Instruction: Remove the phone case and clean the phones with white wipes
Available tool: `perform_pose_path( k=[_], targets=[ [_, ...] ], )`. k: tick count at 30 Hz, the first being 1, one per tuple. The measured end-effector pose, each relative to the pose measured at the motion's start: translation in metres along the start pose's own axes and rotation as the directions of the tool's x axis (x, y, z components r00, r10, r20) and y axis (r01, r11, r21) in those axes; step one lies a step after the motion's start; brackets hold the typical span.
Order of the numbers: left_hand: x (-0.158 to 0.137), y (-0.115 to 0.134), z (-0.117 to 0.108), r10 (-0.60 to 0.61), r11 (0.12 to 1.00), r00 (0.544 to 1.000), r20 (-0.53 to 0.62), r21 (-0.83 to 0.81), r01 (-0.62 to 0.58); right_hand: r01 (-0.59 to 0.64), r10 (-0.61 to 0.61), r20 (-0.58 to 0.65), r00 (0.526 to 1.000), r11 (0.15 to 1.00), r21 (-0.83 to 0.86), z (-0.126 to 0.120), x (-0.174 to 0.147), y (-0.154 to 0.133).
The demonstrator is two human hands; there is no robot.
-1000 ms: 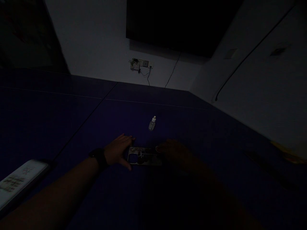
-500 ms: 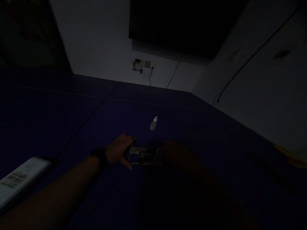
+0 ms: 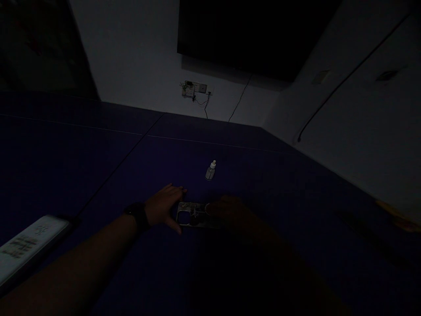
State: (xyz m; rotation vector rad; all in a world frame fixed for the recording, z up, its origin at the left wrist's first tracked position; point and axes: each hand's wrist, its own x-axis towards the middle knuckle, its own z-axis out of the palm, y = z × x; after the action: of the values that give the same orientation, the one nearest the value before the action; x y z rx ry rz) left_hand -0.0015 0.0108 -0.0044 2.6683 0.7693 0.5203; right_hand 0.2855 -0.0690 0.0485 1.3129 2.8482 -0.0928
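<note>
A patterned phone case with a large camera cutout lies flat on the dark blue surface. My left hand, a black watch on its wrist, braces the case's left end between spread thumb and fingers. Over the right part of the case, my right hand is closed and deep in shadow. A pale rounded edge of a white pad shows at its fingertips, pressed on the case; most of it is hidden. Just beyond the case lies a clear dropper bottle with a white top.
At the lower left lies a white box-shaped object with printed marks. A dark screen hangs on the wall above sockets and cables. Something yellowish lies at the far right. The room is very dim.
My right hand has slid left along the phone case with the white pad, toward the camera cutout. My left hand, the case and the bottle have stayed in place.
</note>
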Motion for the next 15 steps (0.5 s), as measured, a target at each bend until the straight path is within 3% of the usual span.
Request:
perform_pose_path(
  k=[3,9,15],
  targets=[
    [-0.0004,0.0005,0.0001,-0.005,1.000,1.000,0.004,-0.005,0.005,-0.056,0.057,-0.053,0.997,0.998,0.008,0.0029,-0.0014,0.0029],
    [-0.0008,-0.0014,0.0018,0.006,1.000,1.000,-0.007,-0.006,-0.006,-0.021,0.021,0.017,1.000,1.000,0.016,-0.0050,-0.0011,-0.0012],
    [0.0002,-0.0015,0.0019,-0.004,1.000,1.000,-0.004,-0.006,0.004,-0.130,0.129,-0.034,0.991,0.991,-0.024,-0.0007,0.0010,-0.0033]
  ],
)
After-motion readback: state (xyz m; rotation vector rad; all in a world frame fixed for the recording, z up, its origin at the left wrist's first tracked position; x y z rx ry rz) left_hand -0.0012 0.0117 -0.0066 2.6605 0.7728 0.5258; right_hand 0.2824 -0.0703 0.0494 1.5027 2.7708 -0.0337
